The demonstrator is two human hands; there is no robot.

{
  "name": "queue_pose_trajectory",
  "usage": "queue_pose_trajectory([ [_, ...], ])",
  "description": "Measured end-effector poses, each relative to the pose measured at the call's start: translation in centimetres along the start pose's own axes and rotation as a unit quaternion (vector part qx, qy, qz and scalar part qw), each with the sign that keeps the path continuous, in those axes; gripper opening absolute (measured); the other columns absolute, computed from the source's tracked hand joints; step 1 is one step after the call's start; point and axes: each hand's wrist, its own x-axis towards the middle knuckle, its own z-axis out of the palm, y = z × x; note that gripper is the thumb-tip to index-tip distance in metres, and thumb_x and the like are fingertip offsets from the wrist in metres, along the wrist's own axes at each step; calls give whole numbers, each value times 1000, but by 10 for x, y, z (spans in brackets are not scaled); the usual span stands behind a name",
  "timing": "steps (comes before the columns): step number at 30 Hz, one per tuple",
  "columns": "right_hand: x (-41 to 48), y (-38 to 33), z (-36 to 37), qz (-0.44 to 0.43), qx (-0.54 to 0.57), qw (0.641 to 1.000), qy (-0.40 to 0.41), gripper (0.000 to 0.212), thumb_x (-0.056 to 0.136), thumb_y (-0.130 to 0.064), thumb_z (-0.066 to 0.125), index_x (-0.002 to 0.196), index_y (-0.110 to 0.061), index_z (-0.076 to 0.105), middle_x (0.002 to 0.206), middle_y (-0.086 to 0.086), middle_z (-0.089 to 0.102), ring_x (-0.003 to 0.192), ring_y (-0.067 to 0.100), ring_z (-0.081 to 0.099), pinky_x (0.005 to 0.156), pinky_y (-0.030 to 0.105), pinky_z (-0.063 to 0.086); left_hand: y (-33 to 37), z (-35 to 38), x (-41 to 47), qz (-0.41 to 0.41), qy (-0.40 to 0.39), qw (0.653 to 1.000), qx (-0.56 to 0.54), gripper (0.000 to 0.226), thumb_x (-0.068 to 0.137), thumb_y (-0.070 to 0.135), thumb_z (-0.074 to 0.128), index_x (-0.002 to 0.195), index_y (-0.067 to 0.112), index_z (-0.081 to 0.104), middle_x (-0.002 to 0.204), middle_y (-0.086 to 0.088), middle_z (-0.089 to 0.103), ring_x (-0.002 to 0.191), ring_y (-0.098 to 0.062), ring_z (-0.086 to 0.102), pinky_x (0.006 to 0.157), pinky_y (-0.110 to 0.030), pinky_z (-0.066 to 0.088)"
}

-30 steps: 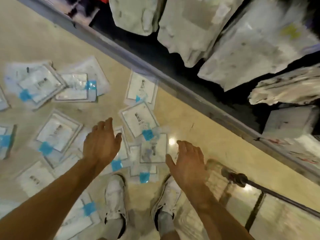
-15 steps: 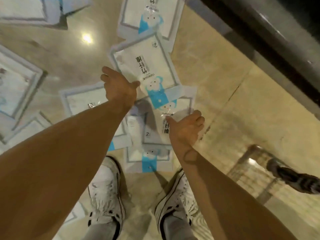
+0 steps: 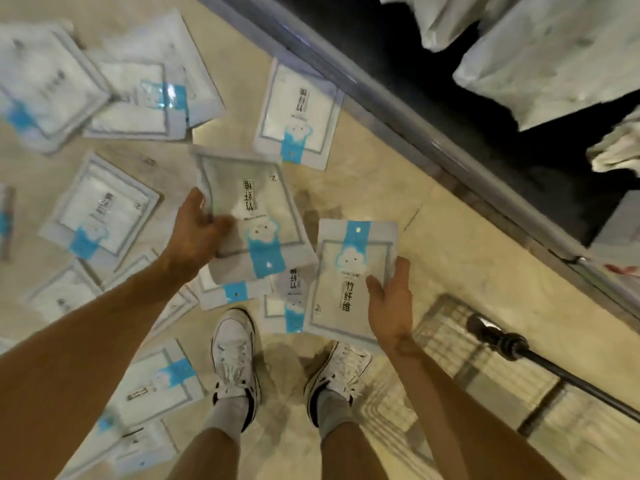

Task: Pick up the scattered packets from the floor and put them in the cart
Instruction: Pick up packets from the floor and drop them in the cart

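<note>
Beige floor point(image 3: 398, 174), packets scattered; my left hand point(image 3: 194, 233) pinching one packet point(image 3: 249, 216), right hand point(image 3: 391, 299) gripping another point(image 3: 349, 275), cart wire point(image 3: 485, 362) nearer right

A: What colours are the packets on the floor point(image 3: 450, 244)?

B: White and pale grey, each with a bright blue band and a white cloud figure. The packet at centre frame point(image 3: 249, 216) carries black characters, as does the packet at lower centre right point(image 3: 349, 282).

A: And the floor itself?

B: Glossy beige with mottled marks.

A: The shoes at the bottom?

B: The left shoe point(image 3: 235, 355) and right shoe point(image 3: 337, 372) are white with black trim, above grey socks.

A: Upper right?

B: White bags point(image 3: 540, 60) against black.
</note>
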Motion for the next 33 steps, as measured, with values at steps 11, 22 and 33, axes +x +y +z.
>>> queue_pose_trajectory([
  [11, -203, -254, -233, -95, 113, 988, -53, 34, 99, 2, 64, 124, -11, 45, 110, -2, 66, 83, -1, 72, 64, 18, 57, 275, -181, -282, 83, -72, 993, -46, 49, 80, 17, 73, 127, 19, 62, 117, -10, 75, 104, -35, 74, 91, -57, 58],
  [22, -432, -418, -450, -182, 263, 946, -62, 36, 100, 2, 61, 131, -12, 49, 115, 10, 72, 88, 21, 77, 64, 34, 63, 499, -241, -521, 218, -108, 965, -93, 35, 92, -6, 66, 114, 21, 64, 98, 2, 80, 86, -20, 78, 62, -24, 59],
  [33, -567, -388, -590, -157, 356, 910, 141, 35, 96, -8, 70, 128, -13, 58, 117, 19, 74, 100, 41, 75, 84, 61, 61, 644, -193, -597, 337, -263, 904, 16, 33, 90, -2, 69, 117, 15, 66, 101, -1, 80, 92, -23, 77, 71, -32, 62],
])
